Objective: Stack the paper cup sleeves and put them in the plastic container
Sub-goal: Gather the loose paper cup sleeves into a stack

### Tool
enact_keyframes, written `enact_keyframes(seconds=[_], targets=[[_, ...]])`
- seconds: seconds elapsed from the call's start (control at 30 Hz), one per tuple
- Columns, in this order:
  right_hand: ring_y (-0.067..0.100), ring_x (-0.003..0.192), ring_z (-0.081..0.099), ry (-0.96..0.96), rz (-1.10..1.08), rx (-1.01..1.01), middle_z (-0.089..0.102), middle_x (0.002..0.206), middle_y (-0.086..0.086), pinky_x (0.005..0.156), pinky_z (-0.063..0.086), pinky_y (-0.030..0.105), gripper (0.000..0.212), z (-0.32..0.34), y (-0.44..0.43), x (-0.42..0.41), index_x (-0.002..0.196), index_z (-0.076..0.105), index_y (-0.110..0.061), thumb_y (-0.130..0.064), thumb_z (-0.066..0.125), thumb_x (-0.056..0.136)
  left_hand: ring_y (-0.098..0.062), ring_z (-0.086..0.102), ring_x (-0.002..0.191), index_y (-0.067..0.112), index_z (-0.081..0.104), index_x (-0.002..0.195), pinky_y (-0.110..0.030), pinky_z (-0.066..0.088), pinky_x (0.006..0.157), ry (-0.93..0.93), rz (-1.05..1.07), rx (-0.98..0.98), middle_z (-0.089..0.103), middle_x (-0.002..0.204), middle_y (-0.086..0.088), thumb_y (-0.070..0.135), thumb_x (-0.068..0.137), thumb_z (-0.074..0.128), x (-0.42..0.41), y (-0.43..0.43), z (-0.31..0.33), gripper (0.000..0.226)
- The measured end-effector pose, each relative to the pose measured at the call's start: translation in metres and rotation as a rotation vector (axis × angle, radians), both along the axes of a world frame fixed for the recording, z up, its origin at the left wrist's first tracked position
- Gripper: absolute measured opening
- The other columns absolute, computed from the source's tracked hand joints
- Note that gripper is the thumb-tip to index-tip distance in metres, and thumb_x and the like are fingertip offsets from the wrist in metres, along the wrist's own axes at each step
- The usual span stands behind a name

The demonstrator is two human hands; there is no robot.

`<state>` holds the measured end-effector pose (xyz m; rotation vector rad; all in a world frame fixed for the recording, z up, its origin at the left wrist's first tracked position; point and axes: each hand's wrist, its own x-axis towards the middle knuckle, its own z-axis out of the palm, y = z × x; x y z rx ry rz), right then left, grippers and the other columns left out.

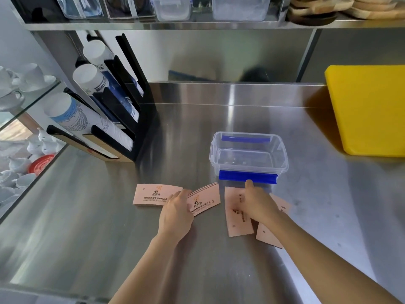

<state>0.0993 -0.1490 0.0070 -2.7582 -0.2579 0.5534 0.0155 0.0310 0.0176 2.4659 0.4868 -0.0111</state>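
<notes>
Pink paper cup sleeves lie flat on the steel counter in front of a clear plastic container (282, 154) with blue clips, which holds nothing. One sleeve (151, 195) lies at the left. A small stack of sleeves (206, 199) lies beside it, and my left hand (176, 212) rests on both with fingers spread. My right hand (258, 202) presses on a sleeve (237, 218) to the right, its fingertip close to the container's blue front clip (247, 177). Another sleeve (268, 234) shows partly under my right forearm.
A black rack of paper cups (103, 110) stands at the left on the steel counter (87, 216). A yellow cutting board (370, 108) leans at the right. A glass case with white crockery (19, 84) is at the far left. A shelf with containers runs overhead.
</notes>
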Motion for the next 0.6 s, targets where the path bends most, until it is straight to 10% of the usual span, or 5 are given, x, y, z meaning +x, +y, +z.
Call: enact_keyframes(seconds=[0.27,0.43,0.6], targets=[[0.022,0.114,0.053,-0.105,0.090,-0.050,0.053,0.126,0.002,0.093,0.047,0.036,0.071,-0.002,0.010,-0.004,0.124,0.040,-0.019,-0.052,0.071,0.070,-0.031,0.048,0.113,0.008,0.049,0.118,-0.040,0.041,0.091,-0.004,0.038,-0.024,0.059,0.120,-0.014,-0.003,0.084,0.045,0.000,0.002,-0.002,0.036],[0.029,0.119,0.049,0.107,0.109,-0.143,0.045,0.134,0.011,0.099,0.047,0.039,0.083,-0.006,0.024,0.000,0.136,0.027,-0.013,-0.029,0.077,0.072,-0.032,0.047,0.113,0.006,0.049,0.118,-0.038,0.039,0.092,-0.011,0.026,-0.034,0.058,0.120,-0.016,-0.004,0.084,0.044,-0.001,0.002,-0.002,0.036],[0.021,0.085,0.060,0.232,0.103,0.040,0.060,0.095,0.007,0.070,0.048,0.026,0.015,-0.001,0.014,0.007,0.096,0.054,-0.013,-0.014,0.063,0.084,-0.031,0.048,0.114,0.008,0.049,0.119,-0.037,0.040,0.091,-0.006,0.041,-0.093,0.057,0.121,-0.014,-0.003,0.085,0.044,0.000,0.005,-0.001,0.036]])
